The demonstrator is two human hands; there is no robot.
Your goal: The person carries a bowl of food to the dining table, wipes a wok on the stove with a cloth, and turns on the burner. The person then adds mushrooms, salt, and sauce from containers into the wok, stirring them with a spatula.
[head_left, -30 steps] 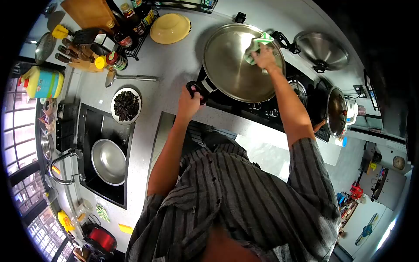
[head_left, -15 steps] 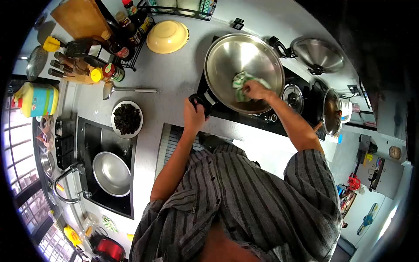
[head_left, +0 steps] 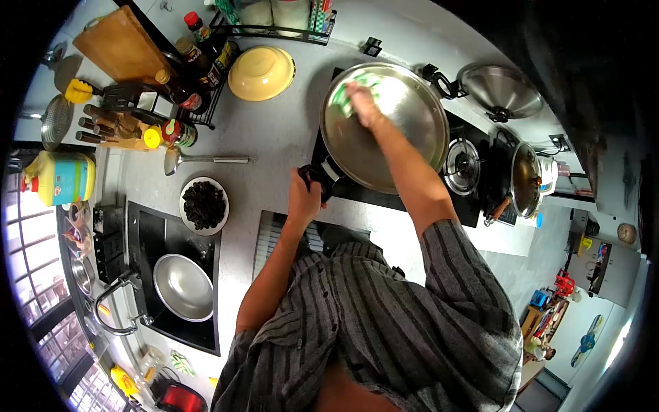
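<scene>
A wide steel wok [head_left: 405,137] rests on the black stove, its bare inside facing up. My left hand [head_left: 304,196] is wrapped round the wok's black handle [head_left: 321,180]. Inside the wok, at its upper left wall, my right hand [head_left: 362,103] presses a green and white cloth [head_left: 373,84] against the metal; hand and cloth are blurred by motion. Beyond the wok, a steel lid [head_left: 500,93] leans near the wall.
To the left stand a plate of dark food [head_left: 204,206], a ladle [head_left: 206,160] and an upturned yellow bowl [head_left: 261,73]. A steel basin [head_left: 183,287] sits in the black sink [head_left: 147,220]. Right of the wok are a burner [head_left: 463,168] and a lidded pan [head_left: 525,180].
My right hand has swept the cloth from the wok's lower middle to its upper left side. My left hand keeps its hold on the handle. The whole view has shifted slightly.
</scene>
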